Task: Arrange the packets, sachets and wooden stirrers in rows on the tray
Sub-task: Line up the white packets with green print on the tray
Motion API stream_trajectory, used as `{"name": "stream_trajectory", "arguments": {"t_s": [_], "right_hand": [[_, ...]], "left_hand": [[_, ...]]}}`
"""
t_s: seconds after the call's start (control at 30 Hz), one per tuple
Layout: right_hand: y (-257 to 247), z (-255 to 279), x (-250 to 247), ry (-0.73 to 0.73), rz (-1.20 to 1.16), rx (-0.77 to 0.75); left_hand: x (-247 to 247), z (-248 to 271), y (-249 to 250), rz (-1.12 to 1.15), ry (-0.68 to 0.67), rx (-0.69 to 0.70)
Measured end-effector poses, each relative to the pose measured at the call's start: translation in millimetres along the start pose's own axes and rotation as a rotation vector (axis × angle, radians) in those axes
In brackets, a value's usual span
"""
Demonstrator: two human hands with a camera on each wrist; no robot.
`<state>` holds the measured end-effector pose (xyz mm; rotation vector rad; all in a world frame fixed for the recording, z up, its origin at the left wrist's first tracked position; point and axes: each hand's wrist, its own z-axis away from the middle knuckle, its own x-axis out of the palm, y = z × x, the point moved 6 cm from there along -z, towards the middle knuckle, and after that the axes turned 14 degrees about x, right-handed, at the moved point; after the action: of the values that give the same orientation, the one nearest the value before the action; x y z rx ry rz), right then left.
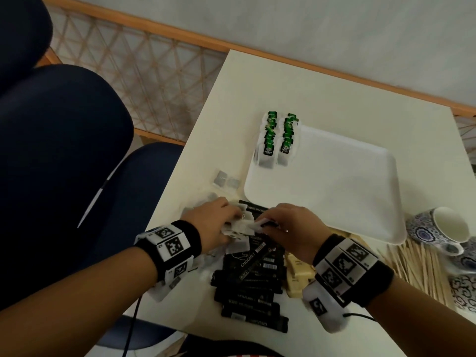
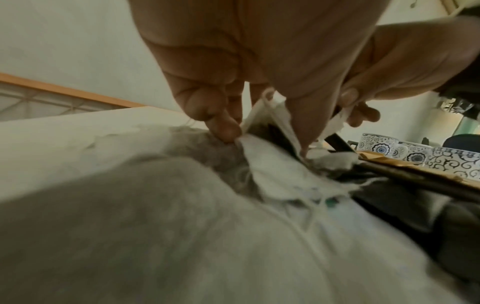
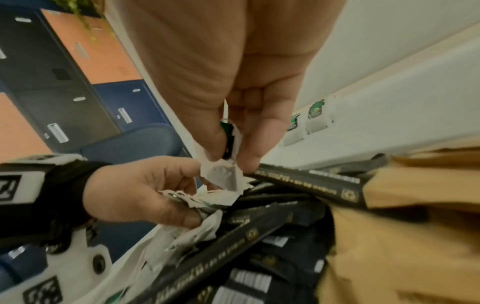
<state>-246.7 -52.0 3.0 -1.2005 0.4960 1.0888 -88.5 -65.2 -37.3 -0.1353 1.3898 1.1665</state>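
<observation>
Sorting step. Right hand (image 3: 233, 131) pinches one tea bag (image 3: 223, 176); left hand (image 3: 145, 189) grips a bunch of tea bags (image 3: 207, 200). Tray (image 1: 334, 181) at 1 o'clock, nearly bare; next likely separating strings, carrying there.

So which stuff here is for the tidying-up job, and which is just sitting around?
For the job:
white tray
green tea bags
black sachets
beige packets
wooden stirrers
tea bag pinched by the right hand
tea bags under the left hand

Just lying about:
patterned cups
blue chairs
</observation>
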Motion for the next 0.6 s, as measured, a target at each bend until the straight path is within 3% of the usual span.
{"name": "stream_trajectory", "arguments": {"t_s": [0.33, 0.5, 0.6], "right_hand": [[16, -8, -35, 0.154, -0.049, -0.006], [23, -14, -47, 0.176, -0.135, 0.081], [25, -19, -51, 0.154, -0.092, 0.115]], "left_hand": [[-20, -13, -2, -0.052, 0.035, -0.045], [-40, -7, -13, 0.108, 0.177, -0.077], [-52, 0, -16, 0.343, 0.314, -0.103]]}}
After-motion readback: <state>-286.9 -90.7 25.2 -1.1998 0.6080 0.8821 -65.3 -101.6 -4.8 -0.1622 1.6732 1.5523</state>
